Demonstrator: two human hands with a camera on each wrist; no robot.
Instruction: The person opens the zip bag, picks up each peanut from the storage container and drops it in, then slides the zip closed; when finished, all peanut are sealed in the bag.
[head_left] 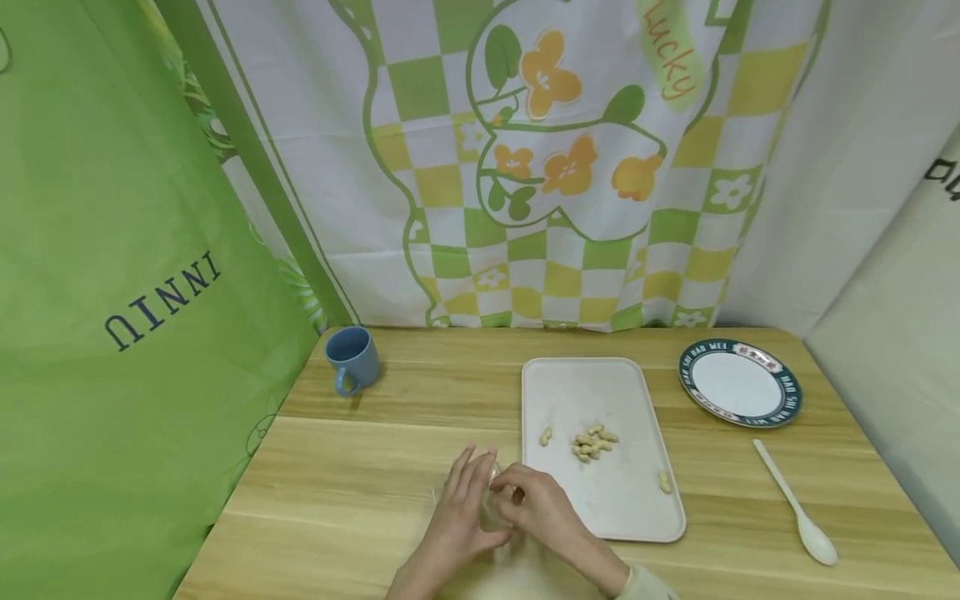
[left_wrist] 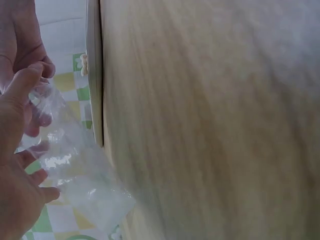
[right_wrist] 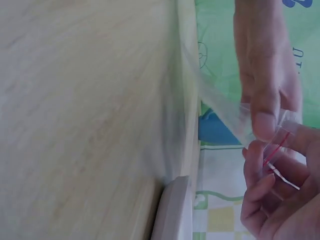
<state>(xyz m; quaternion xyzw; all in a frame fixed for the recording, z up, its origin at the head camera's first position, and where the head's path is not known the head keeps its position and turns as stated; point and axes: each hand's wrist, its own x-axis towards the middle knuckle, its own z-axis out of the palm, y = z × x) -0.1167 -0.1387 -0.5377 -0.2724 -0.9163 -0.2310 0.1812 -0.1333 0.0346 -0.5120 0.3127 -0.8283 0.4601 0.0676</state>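
Note:
A clear plastic zip bag (left_wrist: 80,175) with a red line along its zip edge hangs between my two hands, over the table left of the tray. My left hand (head_left: 457,508) holds it from the left, its thumb in front and fingers behind the film. At the bag's edge, my right hand (head_left: 543,504) pinches the film between thumb and curled fingers, beside the red strip (right_wrist: 277,149). Right of the hands lies a white tray (head_left: 615,508) bearing a small heap of peanuts (head_left: 592,443) and a couple of stray ones.
A blue mug (head_left: 362,358) stands at the table's back left. To the right of the tray are a green-rimmed plate (head_left: 738,383) and a white spoon (head_left: 798,504). Patterned curtains (head_left: 540,275) hang behind the wooden table (head_left: 322,483) and at its sides.

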